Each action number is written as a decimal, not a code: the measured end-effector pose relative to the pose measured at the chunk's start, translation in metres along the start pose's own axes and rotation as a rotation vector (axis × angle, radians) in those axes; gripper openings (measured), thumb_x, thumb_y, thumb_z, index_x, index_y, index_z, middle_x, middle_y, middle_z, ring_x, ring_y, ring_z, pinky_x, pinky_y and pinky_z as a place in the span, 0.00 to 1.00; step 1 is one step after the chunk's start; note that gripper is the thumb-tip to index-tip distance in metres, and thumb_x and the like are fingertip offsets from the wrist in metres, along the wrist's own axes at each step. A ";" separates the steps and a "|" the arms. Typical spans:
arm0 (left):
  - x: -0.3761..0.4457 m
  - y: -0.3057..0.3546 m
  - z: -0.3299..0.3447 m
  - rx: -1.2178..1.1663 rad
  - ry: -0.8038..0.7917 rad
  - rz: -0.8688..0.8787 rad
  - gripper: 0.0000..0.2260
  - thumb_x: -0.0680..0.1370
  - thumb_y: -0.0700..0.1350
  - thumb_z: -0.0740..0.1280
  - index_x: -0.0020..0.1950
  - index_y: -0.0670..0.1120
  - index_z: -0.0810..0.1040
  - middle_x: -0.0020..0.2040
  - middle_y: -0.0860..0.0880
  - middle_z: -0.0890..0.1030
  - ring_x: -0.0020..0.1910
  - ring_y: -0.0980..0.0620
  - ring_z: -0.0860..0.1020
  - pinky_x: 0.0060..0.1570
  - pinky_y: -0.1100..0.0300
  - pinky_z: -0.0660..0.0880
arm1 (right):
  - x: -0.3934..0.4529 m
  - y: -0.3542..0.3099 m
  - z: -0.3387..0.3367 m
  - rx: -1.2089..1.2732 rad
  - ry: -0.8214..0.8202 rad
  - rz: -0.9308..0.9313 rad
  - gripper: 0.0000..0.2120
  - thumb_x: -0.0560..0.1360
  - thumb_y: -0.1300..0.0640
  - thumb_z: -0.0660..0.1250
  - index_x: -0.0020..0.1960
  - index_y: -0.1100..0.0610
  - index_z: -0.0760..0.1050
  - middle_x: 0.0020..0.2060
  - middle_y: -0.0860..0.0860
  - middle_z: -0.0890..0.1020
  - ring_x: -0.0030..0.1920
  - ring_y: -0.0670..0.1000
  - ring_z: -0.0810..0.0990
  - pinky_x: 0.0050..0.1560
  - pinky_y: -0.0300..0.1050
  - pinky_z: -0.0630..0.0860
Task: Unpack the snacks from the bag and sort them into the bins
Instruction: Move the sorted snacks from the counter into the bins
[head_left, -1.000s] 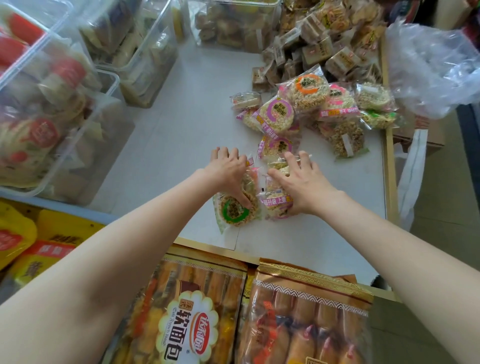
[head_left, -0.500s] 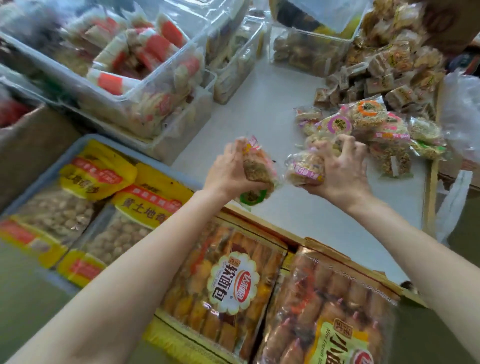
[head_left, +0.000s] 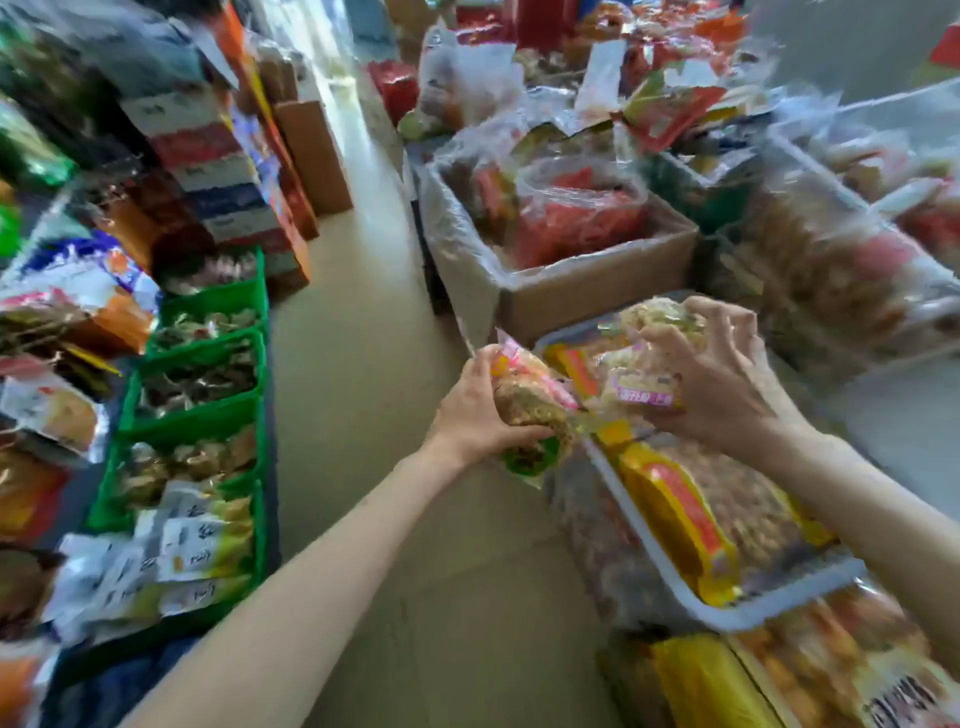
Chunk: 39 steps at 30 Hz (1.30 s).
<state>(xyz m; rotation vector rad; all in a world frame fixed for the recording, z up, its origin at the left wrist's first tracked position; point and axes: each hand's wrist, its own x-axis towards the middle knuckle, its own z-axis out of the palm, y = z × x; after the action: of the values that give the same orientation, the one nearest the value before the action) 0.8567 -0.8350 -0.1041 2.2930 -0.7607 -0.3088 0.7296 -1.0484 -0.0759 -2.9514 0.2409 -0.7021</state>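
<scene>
We judge the sorting mid-way — our left hand (head_left: 475, 415) grips one stack of wrapped rice-cake snacks (head_left: 530, 410) and our right hand (head_left: 719, 387) clutches more packets (head_left: 641, 382), both just above the grey-rimmed bin (head_left: 727, 616) — none yet binned.

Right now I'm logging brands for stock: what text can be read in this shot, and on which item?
None reads with certainty; the frame is motion-blurred.
Pink label strip on the clear rice-cake packet in the right hand: characters, blurred.
White labels on the pale packets in the green bin: blurred.
Bottom-right orange bread bag: dark print, illegible.
</scene>
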 end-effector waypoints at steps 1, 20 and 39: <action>-0.010 -0.028 -0.023 0.006 0.030 -0.057 0.46 0.62 0.54 0.79 0.72 0.47 0.58 0.67 0.48 0.68 0.65 0.48 0.70 0.60 0.60 0.64 | 0.017 -0.029 0.015 0.028 -0.034 -0.034 0.42 0.53 0.44 0.80 0.62 0.48 0.66 0.61 0.58 0.62 0.57 0.59 0.60 0.49 0.68 0.72; -0.026 -0.449 -0.241 0.054 0.198 -1.011 0.55 0.63 0.64 0.74 0.77 0.47 0.44 0.75 0.44 0.58 0.72 0.44 0.61 0.67 0.51 0.63 | 0.289 -0.408 0.376 0.319 -0.621 -0.565 0.40 0.56 0.45 0.79 0.64 0.42 0.65 0.63 0.60 0.69 0.61 0.64 0.66 0.54 0.60 0.73; 0.199 -0.644 -0.429 0.043 0.336 -0.951 0.46 0.69 0.61 0.72 0.75 0.47 0.49 0.73 0.47 0.59 0.70 0.47 0.63 0.61 0.54 0.67 | 0.577 -0.590 0.579 0.319 -0.836 -0.435 0.44 0.62 0.42 0.77 0.72 0.46 0.60 0.66 0.57 0.61 0.63 0.61 0.60 0.61 0.58 0.67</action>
<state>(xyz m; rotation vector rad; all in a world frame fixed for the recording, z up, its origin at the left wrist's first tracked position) 1.4741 -0.3426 -0.2296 2.5052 0.5353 -0.3044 1.5775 -0.5362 -0.2597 -2.6990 -0.5312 0.4627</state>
